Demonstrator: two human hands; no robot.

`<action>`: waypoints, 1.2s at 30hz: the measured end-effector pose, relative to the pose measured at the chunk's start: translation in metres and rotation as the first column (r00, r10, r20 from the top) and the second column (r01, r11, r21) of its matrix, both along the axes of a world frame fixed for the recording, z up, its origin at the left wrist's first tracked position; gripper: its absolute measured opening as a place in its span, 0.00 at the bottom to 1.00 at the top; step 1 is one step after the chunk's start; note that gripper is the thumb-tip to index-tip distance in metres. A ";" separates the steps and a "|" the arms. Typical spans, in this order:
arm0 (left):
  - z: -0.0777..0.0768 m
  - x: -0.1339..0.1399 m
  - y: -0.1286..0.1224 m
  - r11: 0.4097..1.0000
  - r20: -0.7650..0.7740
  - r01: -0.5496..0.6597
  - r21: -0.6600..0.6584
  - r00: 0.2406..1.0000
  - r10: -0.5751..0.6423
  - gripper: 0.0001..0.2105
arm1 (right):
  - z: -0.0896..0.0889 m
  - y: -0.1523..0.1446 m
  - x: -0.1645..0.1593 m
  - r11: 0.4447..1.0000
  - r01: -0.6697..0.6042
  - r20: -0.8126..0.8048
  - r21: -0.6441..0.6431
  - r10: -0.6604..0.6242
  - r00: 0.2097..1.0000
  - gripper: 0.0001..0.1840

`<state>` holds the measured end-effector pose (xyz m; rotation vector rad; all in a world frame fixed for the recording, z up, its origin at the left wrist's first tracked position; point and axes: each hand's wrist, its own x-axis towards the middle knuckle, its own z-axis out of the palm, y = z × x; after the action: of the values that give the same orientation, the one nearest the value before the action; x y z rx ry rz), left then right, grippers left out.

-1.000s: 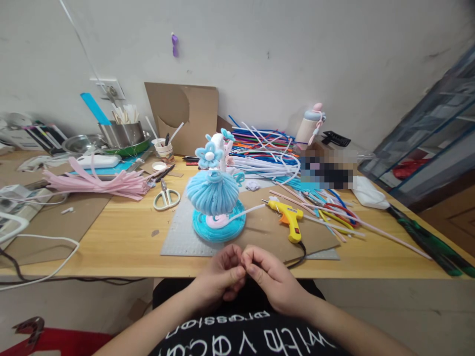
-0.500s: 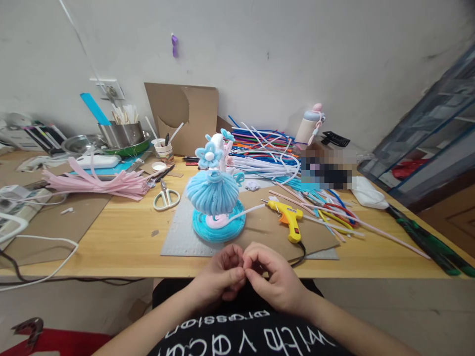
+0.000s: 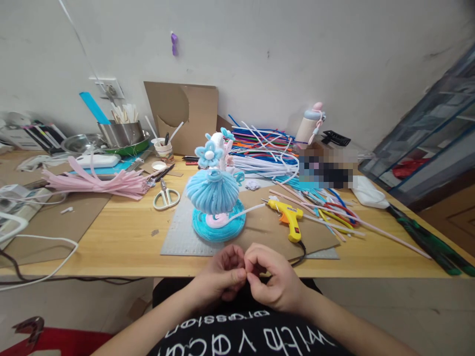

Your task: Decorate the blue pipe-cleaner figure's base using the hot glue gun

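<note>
My left hand (image 3: 227,273) and my right hand (image 3: 272,276) meet fingertip to fingertip just over the table's front edge. Both are closed in a pinch, and whatever lies between the fingers is too small or hidden to name. Beyond them stands a blue pipe-cleaner figure (image 3: 212,190) with a full ribbed skirt and a flower at the top. Its round turquoise base (image 3: 218,235) has a pink coil in the middle, with a pale strip trailing right. To the right, a yellow glue gun (image 3: 291,217) lies on a piece of cardboard (image 3: 256,225).
Scissors (image 3: 166,195) and a bundle of pink pipe cleaners (image 3: 98,180) lie left of the figure. Many coloured pipe cleaners (image 3: 260,165) are heaped behind it. A cardboard sheet (image 3: 200,116) leans on the wall. A bottle (image 3: 309,126) stands at the back right.
My right hand's fingertips have shifted very slightly to the right. Nothing on the table has visibly moved.
</note>
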<state>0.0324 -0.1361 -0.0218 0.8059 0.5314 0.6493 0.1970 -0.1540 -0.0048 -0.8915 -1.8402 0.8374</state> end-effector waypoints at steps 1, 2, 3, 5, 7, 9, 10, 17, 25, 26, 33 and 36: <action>0.000 0.000 0.000 1.000 -0.009 -0.001 0.001 1.000 0.001 0.20 | -0.001 0.000 0.000 1.000 0.004 0.004 0.003 -0.004 1.000 0.09; 0.001 0.000 0.000 1.000 -0.014 -0.001 0.003 1.000 0.001 0.20 | -0.002 0.001 0.000 1.000 0.005 0.007 0.006 -0.005 1.000 0.09; 0.001 0.000 0.000 1.000 -0.016 0.000 0.004 1.000 0.000 0.20 | -0.002 0.001 0.000 1.000 0.006 0.005 0.009 -0.006 1.000 0.09; 0.002 0.001 0.000 1.000 -0.010 0.003 0.003 1.000 -0.003 0.20 | -0.004 0.001 0.001 1.000 0.001 -0.006 0.014 -0.001 1.000 0.08; 0.002 0.002 0.000 1.000 0.008 0.006 0.002 1.000 -0.006 0.20 | -0.005 0.000 0.002 1.000 0.001 -0.023 0.014 -0.001 1.000 0.07; 0.002 0.002 0.000 1.000 0.032 0.010 -0.001 0.999 -0.010 0.20 | -0.005 0.000 0.001 1.000 0.006 -0.039 0.008 -0.005 0.999 0.07; 0.002 0.002 0.000 1.000 0.044 0.014 -0.002 0.999 -0.014 0.19 | -0.005 -0.001 0.001 1.000 0.009 -0.052 -0.007 -0.009 0.999 0.07; 0.002 -0.003 0.000 1.000 0.103 0.011 -0.006 0.995 -0.010 0.19 | 0.017 0.001 0.020 0.812 -0.350 -0.720 -0.467 -0.119 0.684 0.10; 0.000 -0.014 -0.001 0.990 -0.132 0.000 0.141 0.991 0.019 0.19 | 0.059 -0.005 0.120 0.935 -0.062 -0.893 -0.348 -0.311 0.327 0.09; 0.001 -0.014 -0.001 0.988 -0.165 -0.001 0.152 0.986 0.026 0.20 | 0.058 -0.005 0.121 0.932 -0.061 -0.886 -0.357 -0.317 0.338 0.12; 0.021 -0.002 0.000 0.925 -0.377 0.035 0.378 0.918 0.119 0.14 | 0.034 0.001 0.056 0.791 -0.389 -0.876 -0.472 -0.374 0.305 0.21; 0.032 0.003 0.003 0.833 -0.396 0.018 0.553 0.885 0.244 0.14 | 0.028 0.005 0.030 0.631 -0.631 -0.883 -0.451 -0.420 0.210 0.21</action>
<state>0.0356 -0.1334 0.0105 1.5013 0.8453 0.7408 0.2272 -0.1492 0.0235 -0.3605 -0.2170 1.8621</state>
